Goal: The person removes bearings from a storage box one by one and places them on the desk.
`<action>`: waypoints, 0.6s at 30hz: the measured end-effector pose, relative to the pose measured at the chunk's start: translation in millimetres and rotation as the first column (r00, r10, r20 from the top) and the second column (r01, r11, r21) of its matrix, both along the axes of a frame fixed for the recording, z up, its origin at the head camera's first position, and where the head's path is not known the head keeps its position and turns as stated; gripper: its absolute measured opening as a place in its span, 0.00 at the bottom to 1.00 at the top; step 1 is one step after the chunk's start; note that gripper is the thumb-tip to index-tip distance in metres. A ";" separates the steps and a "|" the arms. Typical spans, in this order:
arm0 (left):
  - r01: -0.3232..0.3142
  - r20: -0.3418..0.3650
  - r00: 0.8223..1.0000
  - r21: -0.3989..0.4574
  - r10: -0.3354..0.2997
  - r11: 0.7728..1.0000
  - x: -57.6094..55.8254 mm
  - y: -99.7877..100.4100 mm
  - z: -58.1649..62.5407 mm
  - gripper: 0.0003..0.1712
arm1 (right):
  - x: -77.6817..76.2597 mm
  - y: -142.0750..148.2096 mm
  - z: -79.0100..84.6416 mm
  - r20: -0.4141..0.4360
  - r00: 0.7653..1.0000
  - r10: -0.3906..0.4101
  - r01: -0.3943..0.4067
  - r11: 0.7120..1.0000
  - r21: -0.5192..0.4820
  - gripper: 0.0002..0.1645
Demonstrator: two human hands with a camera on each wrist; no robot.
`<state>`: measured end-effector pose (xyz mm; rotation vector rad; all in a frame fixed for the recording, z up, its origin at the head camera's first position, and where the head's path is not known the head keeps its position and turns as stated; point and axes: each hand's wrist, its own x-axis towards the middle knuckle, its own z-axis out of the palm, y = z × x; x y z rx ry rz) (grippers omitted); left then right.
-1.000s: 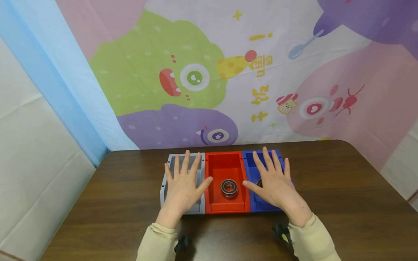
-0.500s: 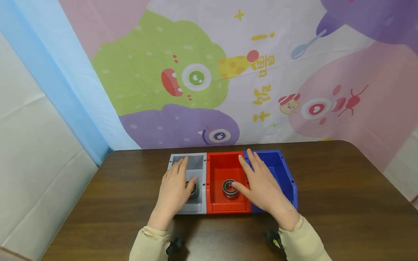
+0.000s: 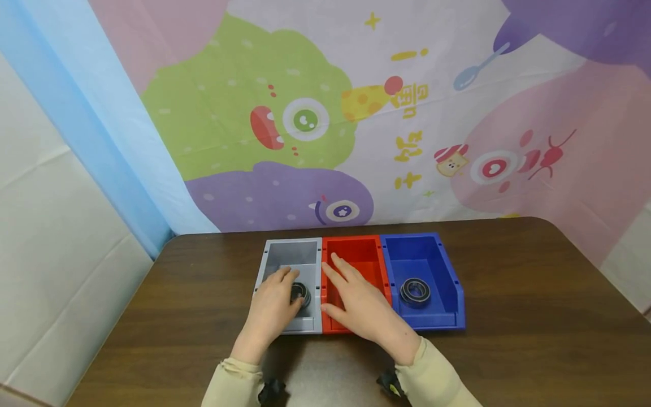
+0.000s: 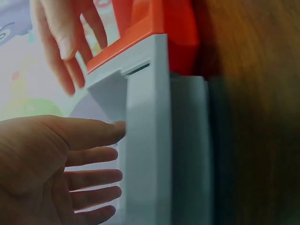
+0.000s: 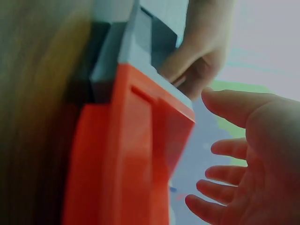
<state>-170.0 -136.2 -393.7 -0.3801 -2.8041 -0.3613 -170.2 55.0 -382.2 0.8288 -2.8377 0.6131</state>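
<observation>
Three open bins stand joined side by side: a grey bin (image 3: 294, 249), a red bin (image 3: 351, 244) and a blue bin (image 3: 447, 324). My left hand (image 3: 272, 311) reaches over the grey bin, beside a black-and-silver ball bearing (image 3: 307, 299) inside it. Its fingers are nearly straight in the left wrist view, and I cannot tell whether they touch the bearing. My right hand (image 3: 362, 308) hovers over the red bin, fingers spread and straight, holding nothing; it hides much of that bin's floor. Another ball bearing (image 3: 404, 293) lies in the blue bin.
The bins sit on a dark wood table (image 3: 524, 316). A cartoon-printed curtain (image 3: 417, 113) hangs close behind the table's back edge, with pale cloth (image 3: 51, 226) at the left.
My right hand has moved left, from the blue bin to the red one, uncovering the blue bin's bearing and covering the red bin's. My left hand has drawn back and lowered towards the grey bin's bearing.
</observation>
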 end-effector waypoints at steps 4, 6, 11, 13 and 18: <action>0.003 0.032 0.999 -0.003 -0.003 1.000 -3.3 2.6 -6.9 0.29 | 0.1 -9.7 -8.3 -0.004 0.999 0.033 -0.033 0.999 -0.008 0.44; -0.003 0.054 0.999 0.001 0.003 1.000 -4.5 3.2 -11.1 0.29 | 1.0 -13.1 -11.9 -0.007 0.999 0.047 -0.047 0.999 -0.010 0.44; -0.014 0.080 0.997 0.014 0.013 1.000 -5.6 3.2 -18.5 0.28 | 2.3 -18.0 -18.3 -0.015 0.997 0.074 -0.074 0.997 0.007 0.41; -0.014 0.074 0.997 0.017 0.013 1.000 -5.7 3.3 -19.8 0.27 | 2.3 -18.9 -19.4 -0.019 0.997 0.077 -0.076 0.997 0.009 0.41; -0.013 0.073 0.997 0.034 0.011 0.999 -4.9 4.9 -22.2 0.26 | 2.6 -19.4 -21.2 -0.003 0.997 0.072 -0.072 0.997 -0.001 0.41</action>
